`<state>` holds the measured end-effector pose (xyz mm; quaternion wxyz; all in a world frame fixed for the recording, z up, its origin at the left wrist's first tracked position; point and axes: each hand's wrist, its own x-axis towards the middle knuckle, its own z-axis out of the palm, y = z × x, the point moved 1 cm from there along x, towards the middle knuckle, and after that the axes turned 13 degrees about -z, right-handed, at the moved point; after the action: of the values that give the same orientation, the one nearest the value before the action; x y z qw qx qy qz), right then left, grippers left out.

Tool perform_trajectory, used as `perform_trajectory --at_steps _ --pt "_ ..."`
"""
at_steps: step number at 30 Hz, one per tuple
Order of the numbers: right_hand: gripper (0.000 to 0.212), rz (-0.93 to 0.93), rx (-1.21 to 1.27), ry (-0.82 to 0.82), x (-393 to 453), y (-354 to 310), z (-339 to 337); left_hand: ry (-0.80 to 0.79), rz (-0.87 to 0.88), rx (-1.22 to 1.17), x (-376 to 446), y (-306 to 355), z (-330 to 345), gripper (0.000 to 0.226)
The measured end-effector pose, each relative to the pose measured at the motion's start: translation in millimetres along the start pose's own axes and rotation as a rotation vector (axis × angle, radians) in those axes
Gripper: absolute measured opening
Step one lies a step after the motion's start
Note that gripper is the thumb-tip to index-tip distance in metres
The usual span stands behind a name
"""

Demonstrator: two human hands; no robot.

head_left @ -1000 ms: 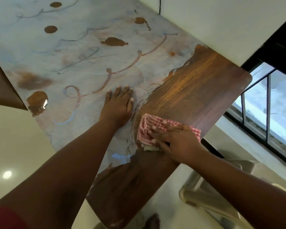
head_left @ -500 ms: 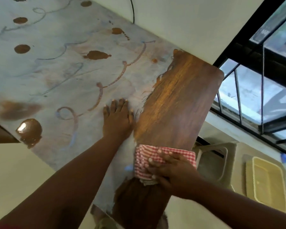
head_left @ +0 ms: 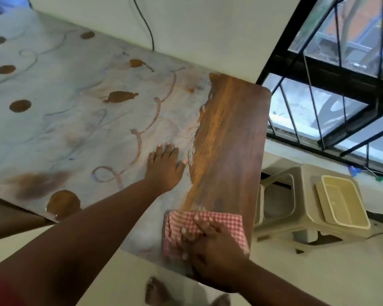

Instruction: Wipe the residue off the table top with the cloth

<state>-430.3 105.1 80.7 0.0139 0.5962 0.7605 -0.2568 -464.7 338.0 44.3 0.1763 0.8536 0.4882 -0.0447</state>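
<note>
A red-and-white checked cloth [head_left: 221, 224] lies folded at the table's near right corner. My right hand [head_left: 210, 248] presses flat on it with straight fingers. My left hand [head_left: 165, 165] rests flat, fingers spread, on the whitish residue [head_left: 75, 120] that coats most of the table top. Brown blobs [head_left: 119, 96] and curly streaks mark that film. A strip of bare dark wood [head_left: 228, 140] runs along the table's right end, from the far edge down to the cloth.
A white wall runs along the table's far side, with a black cable [head_left: 146, 25] hanging down it. To the right stand a barred window [head_left: 341, 96] and a beige plastic stool [head_left: 296, 208] carrying a yellowish tub [head_left: 343, 202]. My foot [head_left: 156, 291] shows below the table edge.
My right hand has dragged the cloth toward me along the wood strip to the near edge, lengthening the wiped band. My left hand stayed planted. The camera tilted up and right.
</note>
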Motion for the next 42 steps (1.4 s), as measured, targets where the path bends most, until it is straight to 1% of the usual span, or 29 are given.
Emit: perform_trajectory --at_steps 2,4,5,6,7,9,11,12,14,15,17,18,20,23,25,26,27,29,31,32,34,37,39,42 --pt "0.037 0.046 -0.053 0.034 -22.5 -0.2 8.2 0.062 0.152 0.148 -3.4 -12.5 -0.6 0.071" --pt "0.037 0.142 0.023 0.084 -36.1 17.0 6.4 0.100 0.268 0.212 -5.2 -21.2 4.3 0.084" --pt "0.039 0.176 0.072 0.145 -35.8 25.9 2.1 0.112 0.292 0.199 -5.6 -24.2 7.5 0.087" --pt "0.037 0.210 0.096 0.237 -31.8 34.6 -4.5 0.101 0.290 0.179 -5.2 -25.7 8.8 0.087" --pt "0.034 0.258 0.119 0.274 -23.7 42.0 -10.8 0.086 0.281 0.158 -5.2 -26.1 9.7 0.084" --pt "0.037 0.321 0.154 0.256 -2.0 51.2 -17.7 0.080 0.265 0.126 -5.1 -26.4 9.6 0.082" --pt "0.045 0.354 0.153 0.242 17.5 47.1 -15.0 0.088 0.274 0.099 -4.9 -26.9 9.4 0.080" --pt "0.053 0.353 0.139 0.230 22.2 38.6 -13.1 0.090 0.279 0.090 -4.9 -27.7 9.4 0.078" --pt "0.066 0.280 0.118 0.228 21.1 9.1 -2.2 0.097 0.286 0.078 -4.4 -29.0 9.7 0.075" --pt "0.063 0.234 0.116 0.212 14.6 -9.5 7.3 0.096 0.288 0.072 -4.1 -29.3 10.3 0.073" --pt "0.042 0.157 0.079 0.243 -3.3 -37.6 32.0 0.092 0.283 0.072 -4.4 -29.9 11.4 0.069" --pt "0.033 0.160 0.110 0.227 -13.8 -44.6 41.5 0.091 0.285 0.070 -4.9 -30.1 11.8 0.070" --pt "0.027 0.216 0.133 0.280 -33.5 -43.8 52.7 0.092 0.291 0.062 -6.2 -30.2 11.4 0.074" --pt "0.029 0.292 0.301 0.364 -47.0 -27.6 43.6 0.095 0.277 0.068 -6.1 -29.6 10.3 0.069" --pt "0.031 0.342 0.297 0.483 -39.0 -20.0 35.4 0.120 0.278 0.046 -6.2 -28.2 9.0 0.067" --pt "0.033 0.350 0.256 0.533 -29.7 -18.3 32.1 0.140 0.290 0.029 -6.0 -27.9 9.1 0.065" --pt "0.037 0.372 0.220 0.546 -17.2 -18.2 27.3 0.159 0.306 0.015 -5.7 -28.6 10.3 0.064" --pt "0.040 0.419 0.162 0.506 15.0 -16.1 21.6 0.191 0.320 -0.003 -4.9 -29.0 10.3 0.061" --pt "0.043 0.373 0.096 0.428 45.5 -21.1 25.8 0.183 0.312 -0.003 -3.9 -29.1 11.3 0.056" --pt "0.048 0.330 0.059 0.415 54.5 -31.2 27.7 0.180 0.312 0.005 -2.8 -28.3 11.6 0.053" --pt "0.051 0.306 0.104 0.430 54.5 -59.3 40.7 0.183 0.313 0.004 -1.1 -28.4 12.0 0.051" --pt "0.042 0.291 0.161 0.502 19.2 -86.8 64.2 0.191 0.328 -0.010 0.0 -28.6 12.0 0.050" --pt "0.039 0.355 0.192 0.559 -8.0 -77.8 62.6 0.202 0.340 -0.018 0.7 -28.6 11.7 0.050" --pt "0.037 0.544 0.199 0.572 -24.9 -40.6 40.7 0.200 0.349 0.001 2.1 -28.5 11.6 0.051"
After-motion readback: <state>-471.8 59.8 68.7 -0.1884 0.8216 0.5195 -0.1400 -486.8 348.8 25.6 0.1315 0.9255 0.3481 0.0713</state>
